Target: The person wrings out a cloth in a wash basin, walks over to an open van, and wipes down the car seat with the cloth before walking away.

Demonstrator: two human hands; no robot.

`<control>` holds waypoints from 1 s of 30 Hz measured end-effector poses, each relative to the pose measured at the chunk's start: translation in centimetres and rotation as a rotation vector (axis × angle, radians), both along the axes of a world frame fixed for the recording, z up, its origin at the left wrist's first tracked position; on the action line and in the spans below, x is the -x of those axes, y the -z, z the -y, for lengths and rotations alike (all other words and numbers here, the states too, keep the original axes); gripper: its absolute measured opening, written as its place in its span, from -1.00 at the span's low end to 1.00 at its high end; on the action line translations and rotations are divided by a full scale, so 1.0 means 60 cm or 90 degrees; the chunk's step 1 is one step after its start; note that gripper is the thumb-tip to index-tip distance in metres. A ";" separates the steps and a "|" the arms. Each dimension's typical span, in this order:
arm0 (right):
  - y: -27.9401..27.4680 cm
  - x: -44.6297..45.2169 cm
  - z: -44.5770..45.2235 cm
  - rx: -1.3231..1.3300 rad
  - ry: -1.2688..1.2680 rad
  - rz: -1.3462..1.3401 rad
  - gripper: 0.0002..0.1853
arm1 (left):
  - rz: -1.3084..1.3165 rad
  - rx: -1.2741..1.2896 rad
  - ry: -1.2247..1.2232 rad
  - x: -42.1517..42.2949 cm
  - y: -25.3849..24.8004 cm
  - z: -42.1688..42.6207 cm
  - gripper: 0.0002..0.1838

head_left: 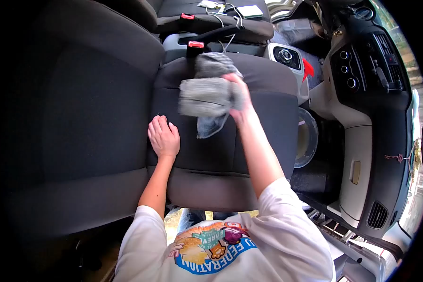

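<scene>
My right hand (240, 98) is closed around a bunched grey cloth (204, 96), which is blurred by motion. A checked part shows at the cloth's far end, and a bluish flap hangs at its near side. The cloth is over the dark seat cushion (197, 155); whether all of it touches the fabric I cannot tell. My left hand (164, 137) rests palm down by the crease between cushion and backrest (94, 108), its fingers stretched forward and holding nothing visible.
Beyond the cushion are a red seat-belt buckle (196, 44), the handbrake (216, 35) and a gear console (285, 56). A clear bucket (306, 138) of cloudy liquid stands in the footwell. The dashboard (380, 141) is on the right. Cables (235, 14) lie on the far seat.
</scene>
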State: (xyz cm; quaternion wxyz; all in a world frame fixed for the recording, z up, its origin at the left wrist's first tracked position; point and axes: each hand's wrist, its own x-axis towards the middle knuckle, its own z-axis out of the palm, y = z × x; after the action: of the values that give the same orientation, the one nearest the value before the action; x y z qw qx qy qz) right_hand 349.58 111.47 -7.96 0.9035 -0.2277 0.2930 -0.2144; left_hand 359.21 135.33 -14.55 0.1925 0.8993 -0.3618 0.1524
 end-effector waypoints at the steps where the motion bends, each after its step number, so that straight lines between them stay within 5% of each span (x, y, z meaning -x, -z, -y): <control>1: -0.012 0.032 -0.003 -0.110 0.018 0.052 -0.65 | -0.002 0.007 -0.003 0.000 -0.003 0.000 -0.78; 3: -0.027 0.088 0.006 -0.117 -0.044 0.161 -0.60 | -0.016 -0.007 0.001 0.003 -0.009 0.000 -0.78; 6: -0.046 0.143 -0.021 0.297 0.179 -0.008 -0.60 | 0.008 0.001 0.005 0.003 -0.007 0.002 -0.78; 9: 0.003 0.177 0.009 0.314 0.198 -0.054 -0.62 | 0.003 0.003 0.008 0.003 -0.008 0.000 -0.78; 11: 0.037 0.188 0.021 0.638 0.328 -0.204 -0.61 | 0.011 0.010 0.010 0.001 -0.006 -0.001 -0.79; 13: 0.032 0.196 0.066 0.620 0.321 -0.202 -0.56 | 0.002 0.004 0.005 0.002 -0.006 -0.001 -0.79; 14: 0.021 0.200 0.098 0.275 0.170 0.049 -0.54 | 0.004 0.005 0.006 0.003 -0.009 -0.001 -0.79; 16: -0.025 0.190 0.148 -0.049 -0.031 0.220 -0.48 | 0.006 0.009 0.003 0.003 -0.010 0.001 -0.79; 19: -0.050 0.201 0.208 0.141 0.055 -0.021 -0.55 | -0.012 0.004 -0.001 0.001 -0.007 -0.003 -0.78; 22: -0.031 0.202 0.240 0.888 0.331 -0.365 -0.40 | -0.014 0.002 -0.007 0.001 -0.005 -0.003 -0.77; 25: 0.005 0.226 0.209 1.183 0.316 -0.674 -0.30 | -0.028 -0.010 -0.015 0.001 -0.004 -0.003 -0.75; 30: -0.073 0.216 0.153 1.148 -0.076 -0.742 0.19 | -0.033 -0.013 -0.012 -0.003 -0.004 -0.003 -0.72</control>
State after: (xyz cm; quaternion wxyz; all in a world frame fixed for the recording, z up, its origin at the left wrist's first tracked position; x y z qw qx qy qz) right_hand 336.62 102.31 -3.60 0.1322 -0.8914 0.4008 -0.1653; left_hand 359.37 135.51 -14.30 0.1911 0.9085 -0.3494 0.1268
